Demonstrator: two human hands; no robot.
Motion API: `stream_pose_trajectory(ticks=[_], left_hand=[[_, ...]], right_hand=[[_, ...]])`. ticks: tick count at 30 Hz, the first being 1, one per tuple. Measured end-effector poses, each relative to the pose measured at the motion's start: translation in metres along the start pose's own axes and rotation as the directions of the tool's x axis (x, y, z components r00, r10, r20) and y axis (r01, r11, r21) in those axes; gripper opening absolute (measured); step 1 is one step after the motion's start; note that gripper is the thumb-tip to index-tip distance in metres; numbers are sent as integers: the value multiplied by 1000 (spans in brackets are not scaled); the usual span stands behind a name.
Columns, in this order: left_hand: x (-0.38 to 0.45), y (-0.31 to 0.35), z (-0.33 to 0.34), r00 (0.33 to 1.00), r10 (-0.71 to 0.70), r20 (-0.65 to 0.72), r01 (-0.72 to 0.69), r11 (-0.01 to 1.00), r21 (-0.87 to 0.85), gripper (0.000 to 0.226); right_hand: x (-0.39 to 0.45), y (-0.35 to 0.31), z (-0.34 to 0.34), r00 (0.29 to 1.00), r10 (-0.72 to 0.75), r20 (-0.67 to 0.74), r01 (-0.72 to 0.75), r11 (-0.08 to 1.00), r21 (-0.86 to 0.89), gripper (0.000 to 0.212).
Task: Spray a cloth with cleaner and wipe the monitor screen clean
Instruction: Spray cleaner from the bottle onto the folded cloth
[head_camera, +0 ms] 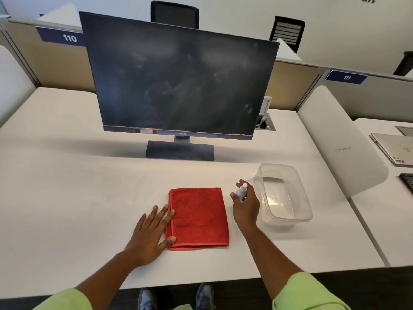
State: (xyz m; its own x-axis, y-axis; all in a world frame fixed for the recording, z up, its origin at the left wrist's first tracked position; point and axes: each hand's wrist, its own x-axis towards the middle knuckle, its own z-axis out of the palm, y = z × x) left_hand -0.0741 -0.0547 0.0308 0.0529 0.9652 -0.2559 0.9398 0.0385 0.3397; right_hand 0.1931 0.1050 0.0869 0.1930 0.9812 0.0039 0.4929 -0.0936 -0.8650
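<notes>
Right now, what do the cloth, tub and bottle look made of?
Cloth: red fabric with a nubby, matte pile, probably microfibre.
Tub: clear, glossy plastic; the desk shows through its walls.
Bottle: white, smooth, likely plastic; the right hand hides most of it.

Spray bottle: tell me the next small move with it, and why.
Probably swing the right hand left so the spray bottle aims down over the red cloth, then press. The bottle is held upright beside the cloth, not over it. The cloth lies folded flat, the left hand steadies its left edge, and the monitor screen shows smears.
</notes>
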Motion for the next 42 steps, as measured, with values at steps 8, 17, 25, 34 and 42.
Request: stream_pose_trajectory(ticks=[8,17,25,34,42], left_hand=[[0,-1,1,1000,3,2,-3,1000,-24,80],[-1,0,-1,1000,9,-16,-10,999,-50,81],[2,15,-1,974,-159,-159,101,942,-320,88],[38,63,-30,760,-645,-83,479,642,-598,62],[42,53,-42,759,-642,110,502,468,-728,58]], right_hand=[[-2,13,1,998,62,-9,-62,998,-29,64],[-15,14,-4,993,114,37,-114,993,-9,77],[-90,20,3,970,236,56,-230,969,-94,50],[-66,-4,18,904,355,240,-283,915,-288,71],[-58,-25,17,738,459,494,-591,793,146,24]])
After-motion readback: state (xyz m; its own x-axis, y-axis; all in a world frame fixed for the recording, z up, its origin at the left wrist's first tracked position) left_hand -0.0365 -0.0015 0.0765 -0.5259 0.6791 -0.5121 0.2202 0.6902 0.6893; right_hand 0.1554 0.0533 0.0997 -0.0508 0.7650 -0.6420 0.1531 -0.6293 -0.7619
